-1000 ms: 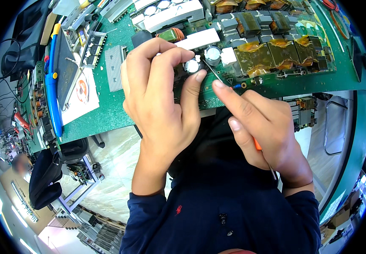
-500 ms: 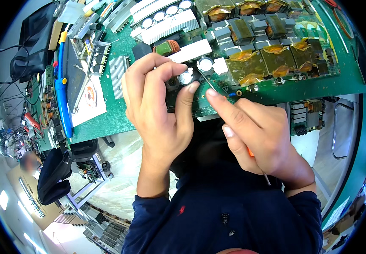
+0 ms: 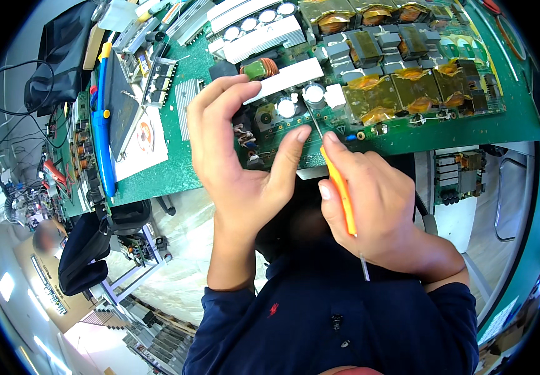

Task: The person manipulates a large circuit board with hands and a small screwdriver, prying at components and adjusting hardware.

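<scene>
A large green circuit board (image 3: 335,128) lies on the bench in front of me. Near its front edge stand two round silver-topped capacitors, a left capacitor (image 3: 287,107) and a right capacitor (image 3: 314,94). My left hand (image 3: 238,144) is open around the left capacitor, fingertips by a long white heatsink (image 3: 292,78) and thumb just in front of the capacitors. In my right hand (image 3: 376,200) is an orange-handled screwdriver (image 3: 338,187). Its thin metal shaft reaches up to the base of the right capacitor; another metal end sticks out below my palm.
Taped transformers (image 3: 370,97) fill the board's right side, and a copper-wound coil (image 3: 260,67) sits behind the heatsink. At left are a blue soldering tool (image 3: 102,144), a sheet of white paper (image 3: 157,150) and a finned heatsink (image 3: 186,106). Another board (image 3: 457,178) sits below the bench at right.
My left thumb and fingers have spread away from the left capacitor. My right hand has turned, so the orange handle now shows. The whole view has shifted slightly.
</scene>
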